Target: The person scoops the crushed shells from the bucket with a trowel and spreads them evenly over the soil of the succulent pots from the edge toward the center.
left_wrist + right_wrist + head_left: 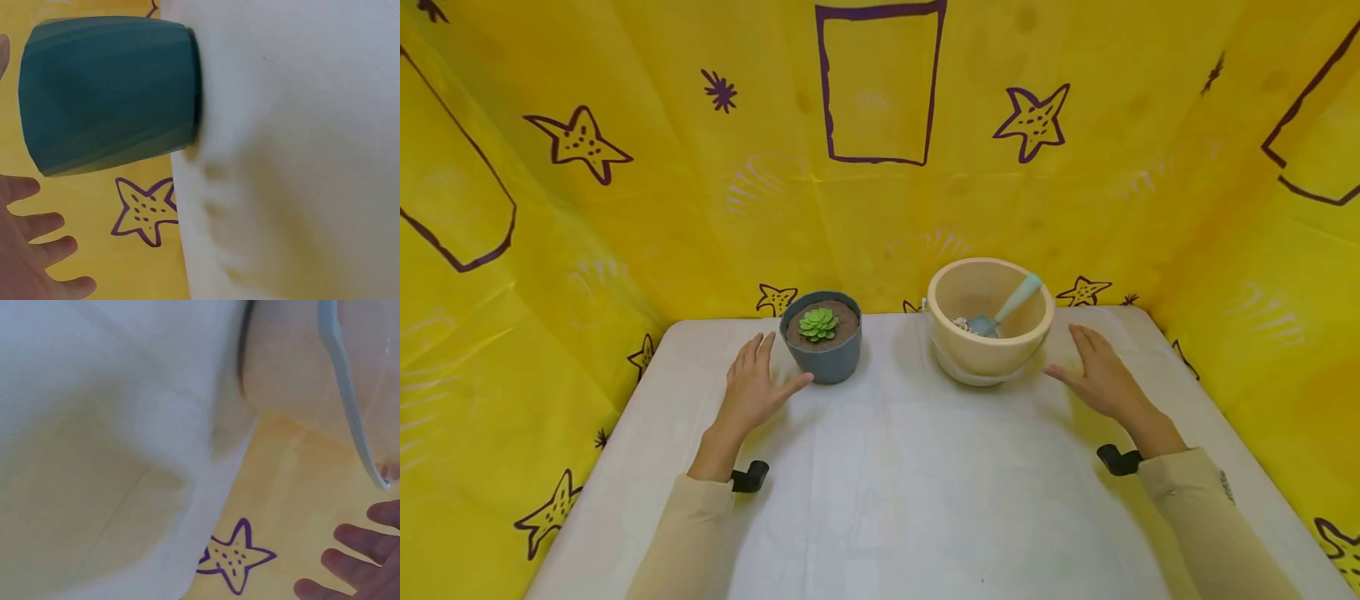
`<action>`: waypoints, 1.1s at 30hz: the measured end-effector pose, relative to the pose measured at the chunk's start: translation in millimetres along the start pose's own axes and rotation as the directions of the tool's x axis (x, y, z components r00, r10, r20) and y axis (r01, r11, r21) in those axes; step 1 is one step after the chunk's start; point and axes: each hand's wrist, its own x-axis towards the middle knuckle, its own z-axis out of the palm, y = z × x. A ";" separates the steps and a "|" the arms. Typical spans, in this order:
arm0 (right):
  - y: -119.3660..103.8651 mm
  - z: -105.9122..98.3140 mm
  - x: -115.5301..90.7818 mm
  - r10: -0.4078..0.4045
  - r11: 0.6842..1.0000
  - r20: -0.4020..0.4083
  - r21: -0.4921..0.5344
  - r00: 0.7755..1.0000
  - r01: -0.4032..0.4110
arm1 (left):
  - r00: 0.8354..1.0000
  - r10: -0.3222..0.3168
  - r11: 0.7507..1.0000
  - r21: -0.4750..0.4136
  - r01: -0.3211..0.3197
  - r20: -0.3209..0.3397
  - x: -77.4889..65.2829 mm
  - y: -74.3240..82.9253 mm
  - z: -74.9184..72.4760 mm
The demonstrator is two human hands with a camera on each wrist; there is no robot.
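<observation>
A dark blue-grey plant pot (826, 360) stands on the table at the back, holding brown soil and a green succulent (818, 324). My left hand (754, 390) is beside its left side, fingers spread, the thumb in front of the pot; the left wrist view also shows the pot (112, 94) apart from those fingers. To the right stands a cream bucket (985, 354) with a white handle (347, 394). Inside it a light blue-green toy shovel (1018, 298) leans over small pale pieces (960, 323). My right hand (1101, 379) is just right of the bucket, fingers extended, holding nothing.
A white cloth covers the table (895, 483). Close behind and at both sides hang yellow sheets (880, 217) printed with purple starfish. Each wrist carries a black camera mount (750, 477). A gap of white tabletop separates pot and bucket.
</observation>
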 end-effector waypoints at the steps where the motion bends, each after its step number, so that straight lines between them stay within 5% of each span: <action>1: -0.5 -0.7 -0.1 -0.002 1.000 -0.007 0.011 1.000 0.002 | 1.000 0.000 1.000 -0.008 0.000 -0.001 0.7 0.7 -0.8; 11: -5.2 -12.6 1.6 -0.010 0.998 -0.036 0.064 0.999 0.012 | 0.998 0.033 0.998 -0.058 -0.036 -0.058 10.5 10.5 -6.4; 33: -17.2 -36.1 14.6 -0.007 0.994 -0.036 0.106 0.999 0.011 | 0.992 0.114 0.985 -0.123 -0.120 -0.060 32.0 44.2 -13.3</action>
